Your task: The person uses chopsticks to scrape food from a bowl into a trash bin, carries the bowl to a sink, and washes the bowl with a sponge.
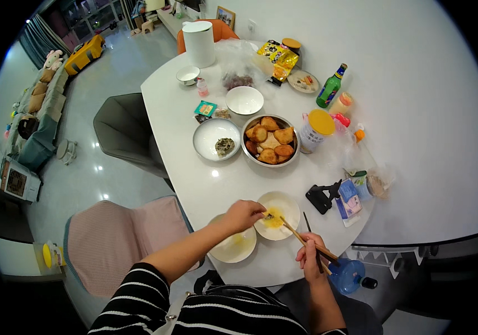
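My left hand (243, 216) reaches over the left plate, its fingers pinched together at the left edge of a white dish (290, 202) holding yellow liquid like beaten egg. Whether it grips the rim or a small piece cannot be made out. My right hand (310, 258) is closed round wooden chopsticks (293, 230), their tips in the yellow liquid beside a small dark lump (269, 216). A thin dark stick (308, 223) also runs past that hand. Partly under my left forearm lies another pale plate (233, 254) with yellowish residue.
Beyond stand a steel bowl (244, 151) of browned fried pieces, a white plate (201, 146) with a dark greenish clump, and a white bowl (244, 102). A black phone stand (320, 198), a yellow-lidded can (310, 137) and a green bottle (331, 88) occupy the right side.
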A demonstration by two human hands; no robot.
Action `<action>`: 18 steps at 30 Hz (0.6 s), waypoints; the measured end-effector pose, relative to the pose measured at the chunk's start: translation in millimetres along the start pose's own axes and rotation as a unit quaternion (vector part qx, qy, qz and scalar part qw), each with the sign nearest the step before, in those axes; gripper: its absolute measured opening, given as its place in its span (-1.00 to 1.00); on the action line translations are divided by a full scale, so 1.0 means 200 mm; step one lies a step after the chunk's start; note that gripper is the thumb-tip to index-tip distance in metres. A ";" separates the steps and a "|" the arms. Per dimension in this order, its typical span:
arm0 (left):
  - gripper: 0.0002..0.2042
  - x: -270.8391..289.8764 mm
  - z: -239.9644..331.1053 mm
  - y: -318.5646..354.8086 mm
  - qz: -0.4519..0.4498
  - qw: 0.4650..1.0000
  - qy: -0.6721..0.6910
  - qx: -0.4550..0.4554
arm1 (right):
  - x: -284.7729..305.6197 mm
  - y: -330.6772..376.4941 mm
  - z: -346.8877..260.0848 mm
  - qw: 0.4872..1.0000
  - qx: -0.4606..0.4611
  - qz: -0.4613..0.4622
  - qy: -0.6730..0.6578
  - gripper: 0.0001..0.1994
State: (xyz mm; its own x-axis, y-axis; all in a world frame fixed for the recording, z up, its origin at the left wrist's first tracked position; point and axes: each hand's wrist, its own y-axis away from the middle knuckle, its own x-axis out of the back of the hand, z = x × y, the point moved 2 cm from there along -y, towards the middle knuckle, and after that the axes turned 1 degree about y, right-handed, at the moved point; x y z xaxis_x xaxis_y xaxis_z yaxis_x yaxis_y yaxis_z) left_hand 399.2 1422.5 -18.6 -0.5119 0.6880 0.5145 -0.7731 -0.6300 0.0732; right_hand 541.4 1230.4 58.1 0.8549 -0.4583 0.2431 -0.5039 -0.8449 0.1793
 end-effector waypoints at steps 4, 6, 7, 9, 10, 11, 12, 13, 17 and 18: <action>-0.83 0.13 0.05 0.06 0.067 0.994 0.061 0.054 | 0.03 -0.04 -0.07 0.994 0.039 0.052 0.089 -0.55; -0.84 0.15 0.03 0.13 0.107 0.986 0.101 0.075 | 0.05 -0.03 -0.09 0.992 0.043 0.059 0.100 -0.55; -0.84 0.16 0.02 0.17 0.130 0.980 0.125 0.084 | 0.06 -0.03 -0.09 0.992 0.044 0.062 0.105 -0.54; -0.84 0.16 -0.02 0.27 0.169 0.969 0.155 0.097 | 0.08 -0.02 -0.08 0.989 0.047 0.064 0.122 -0.54; -0.84 0.15 -0.04 0.31 0.184 0.964 0.161 0.100 | 0.09 -0.02 -0.07 0.988 0.049 0.065 0.131 -0.54; -0.83 0.16 -0.07 0.36 0.202 0.960 0.167 0.103 | 0.09 -0.02 -0.08 0.987 0.049 0.066 0.141 -0.54; -0.82 0.17 -0.10 0.40 0.207 0.954 0.182 0.116 | 0.08 -0.02 -0.10 0.985 0.050 0.066 0.151 -0.54; -0.82 0.19 -0.13 0.41 0.212 0.953 0.179 0.122 | 0.08 -0.02 -0.10 0.983 0.050 0.067 0.161 -0.55; -0.78 0.26 -0.21 0.38 0.230 0.954 0.154 0.116 | 0.08 -0.09 -0.04 0.946 0.208 0.097 0.227 -0.59; -0.76 0.29 -0.22 0.34 0.226 0.959 0.130 0.112 | 0.08 -0.08 -0.06 0.955 0.173 0.085 0.224 -0.60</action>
State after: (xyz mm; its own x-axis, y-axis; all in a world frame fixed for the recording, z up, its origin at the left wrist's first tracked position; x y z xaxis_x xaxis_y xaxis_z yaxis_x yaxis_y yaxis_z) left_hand 300.0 1436.0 -20.7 -0.8744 0.3741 0.3090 -0.3650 -0.9267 0.0889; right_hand 561.3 1239.1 70.3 0.5869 -0.4979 0.6385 -0.4930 -0.8453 -0.2060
